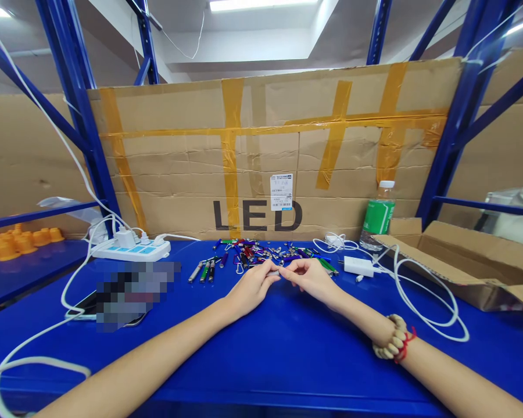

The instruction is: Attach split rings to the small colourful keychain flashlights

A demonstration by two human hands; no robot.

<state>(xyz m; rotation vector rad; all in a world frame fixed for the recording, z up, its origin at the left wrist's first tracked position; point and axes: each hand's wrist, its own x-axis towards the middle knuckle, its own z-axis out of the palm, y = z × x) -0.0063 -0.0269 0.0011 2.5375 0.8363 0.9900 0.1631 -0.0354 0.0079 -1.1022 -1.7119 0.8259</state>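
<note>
My left hand (253, 288) and my right hand (310, 280) meet over the middle of the blue table, with fingertips almost touching. Both are closed in a pinch around a small silver metal tube (275, 273), mostly hidden by the fingers. Right behind them spreads a pile of small coloured metal tubes (261, 252) with clips, in red, blue, green, purple and black. To the left of my left hand, a few such tubes lie side by side, among them a silver tube (195, 272), a green tube (205, 271) and a black tube (211, 271).
A power strip (133, 250) and a blurred-out flat object (131, 293) are on the left, with white cables. At right are a white adapter (359, 266), a bottle (378, 216) and an open cardboard box (466, 267). A cardboard panel (178, 168) stands behind.
</note>
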